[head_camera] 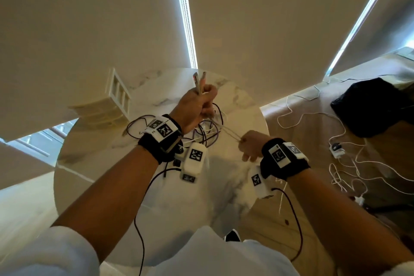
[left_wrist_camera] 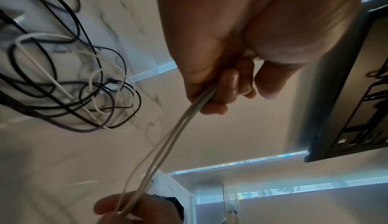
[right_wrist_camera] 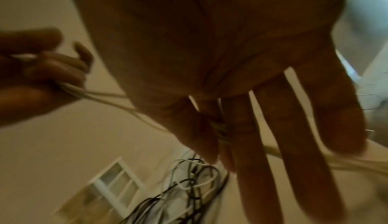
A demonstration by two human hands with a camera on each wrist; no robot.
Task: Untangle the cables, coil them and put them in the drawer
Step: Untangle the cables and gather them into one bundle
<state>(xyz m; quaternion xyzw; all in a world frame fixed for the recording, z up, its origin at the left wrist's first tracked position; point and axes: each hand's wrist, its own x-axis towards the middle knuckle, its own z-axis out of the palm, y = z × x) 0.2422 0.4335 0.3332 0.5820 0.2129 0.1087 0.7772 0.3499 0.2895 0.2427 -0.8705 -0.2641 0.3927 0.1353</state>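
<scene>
The right hand (head_camera: 249,146) pinches a doubled pale cable (left_wrist_camera: 168,142), its other fingers straight (the wrist view is blurred). The left hand (head_camera: 197,105) grips the cable's plug ends, raised. The tangle (head_camera: 205,132) lies mid-counter; the drawer unit (head_camera: 105,105) sits at the counter's (head_camera: 139,208) far-left edge. A hard pull may tighten snags or drag the tangle off.

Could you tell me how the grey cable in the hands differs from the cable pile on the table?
The grey cable is doubled and stretched taut in the air; the cable pile lies slack and tangled. The grey cable is one pale strand; the pile mixes black, purple and white. Both are thin cords above the marble table.
</scene>
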